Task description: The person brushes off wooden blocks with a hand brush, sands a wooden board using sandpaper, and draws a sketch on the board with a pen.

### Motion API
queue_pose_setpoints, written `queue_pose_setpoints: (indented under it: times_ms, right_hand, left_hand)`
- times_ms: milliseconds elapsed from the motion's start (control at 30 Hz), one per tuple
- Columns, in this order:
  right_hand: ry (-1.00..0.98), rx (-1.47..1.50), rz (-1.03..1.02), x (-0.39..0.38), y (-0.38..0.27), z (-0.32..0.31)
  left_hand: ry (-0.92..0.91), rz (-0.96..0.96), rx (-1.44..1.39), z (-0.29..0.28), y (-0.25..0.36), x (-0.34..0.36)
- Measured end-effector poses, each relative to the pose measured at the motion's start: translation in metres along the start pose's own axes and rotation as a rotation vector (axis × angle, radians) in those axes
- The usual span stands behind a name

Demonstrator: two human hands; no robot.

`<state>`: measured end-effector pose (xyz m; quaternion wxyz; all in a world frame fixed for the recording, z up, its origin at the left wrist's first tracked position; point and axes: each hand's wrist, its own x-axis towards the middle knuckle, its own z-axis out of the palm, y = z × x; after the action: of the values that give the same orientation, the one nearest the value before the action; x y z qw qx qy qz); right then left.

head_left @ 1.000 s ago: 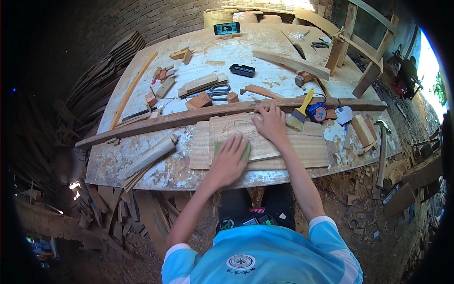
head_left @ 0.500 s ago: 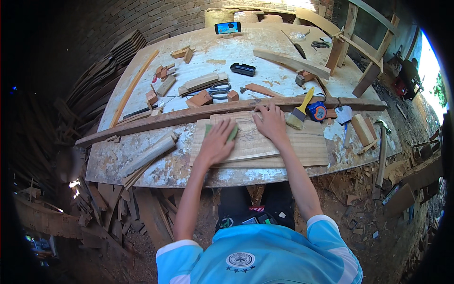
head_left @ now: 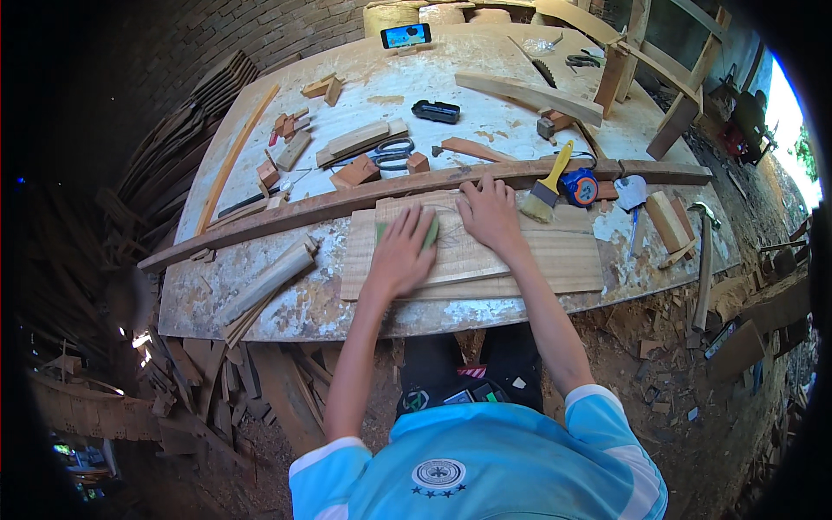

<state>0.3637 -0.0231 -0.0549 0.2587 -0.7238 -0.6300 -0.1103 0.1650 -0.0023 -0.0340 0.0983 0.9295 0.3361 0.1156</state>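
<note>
A light wooden board (head_left: 459,262) with pencil-drawn curves lies on a wider plank (head_left: 559,260) at the near side of the workbench. My left hand (head_left: 404,250) presses a green sheet that looks like sandpaper (head_left: 381,230) against the upper board, fingers stretched over it. The palm hides most of the sheet. My right hand (head_left: 490,212) rests on the same board to the right of the drawing, holding nothing, its fingertips near the far edge. Just right of that hand, a yellow-handled paintbrush (head_left: 548,191) leans with its bristles on the wood.
A long wooden beam (head_left: 321,212) crosses the bench (head_left: 286,303) behind the boards. A blue tape measure (head_left: 579,186), a hammer (head_left: 705,251) and wood blocks (head_left: 667,227) sit at right. Scissors (head_left: 394,154), a black case (head_left: 436,111) and a propped phone (head_left: 406,35) stand farther back.
My left hand has slid slightly right across the board with the green sheet. My right hand stays in place on the board. The whole view has shifted a little.
</note>
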Motion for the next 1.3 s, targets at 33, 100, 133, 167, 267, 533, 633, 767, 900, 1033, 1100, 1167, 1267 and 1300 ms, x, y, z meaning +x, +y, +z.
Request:
queue_pose_setpoints:
  times_ms: [33,100,133,167,267,533,633,767,900,1033,1100,1167,1267,1300]
  right_hand:
    - [0.012,0.038,0.012,0.001,0.003,-0.002]
    - [0.024,0.077,0.021,0.003,0.008,-0.007]
    - [0.037,0.107,0.031,0.002,0.017,-0.007]
    - [0.05,0.144,0.036,0.002,0.02,-0.005]
    - [0.052,0.115,0.041,0.001,0.014,-0.006]
    - [-0.005,0.028,-0.105,0.005,-0.001,-0.008]
    - [0.037,0.118,-0.039,0.004,0.012,-0.011]
    - [0.014,0.122,0.059,-0.001,0.016,-0.015]
    - [0.018,-0.015,-0.013,0.002,-0.005,-0.001]
    - [0.019,0.042,-0.035,0.003,0.003,-0.007]
    - [0.038,0.151,0.012,0.005,0.014,-0.008]
    - [0.053,0.183,0.021,0.003,0.021,-0.006]
    - [0.062,0.215,0.04,0.003,0.016,-0.007]
    - [0.064,0.196,0.035,0.001,0.014,-0.007]
  left_hand:
    - [0.031,-0.006,-0.01,-0.001,-0.001,0.015]
    - [0.064,-0.014,-0.019,0.0,0.001,0.017]
    - [0.054,0.003,-0.017,0.003,0.009,0.013]
    - [0.044,0.014,-0.01,0.004,0.015,0.002]
    - [0.023,-0.059,-0.041,-0.01,0.036,-0.057]
    - [0.031,-0.08,-0.036,-0.008,0.002,0.001]
    - [0.093,-0.039,-0.071,0.003,0.002,0.019]
    - [-0.007,-0.019,-0.073,-0.005,0.03,-0.049]
    - [-0.064,-0.019,-0.021,-0.025,0.019,-0.07]
    - [0.018,0.004,-0.076,-0.02,-0.012,0.005]
    - [0.012,-0.005,-0.069,-0.017,-0.015,0.019]
    - [0.019,-0.015,-0.108,-0.012,-0.006,0.011]
    - [-0.038,-0.11,-0.129,-0.021,0.024,-0.059]
    - [-0.028,-0.116,-0.095,-0.018,0.03,-0.081]
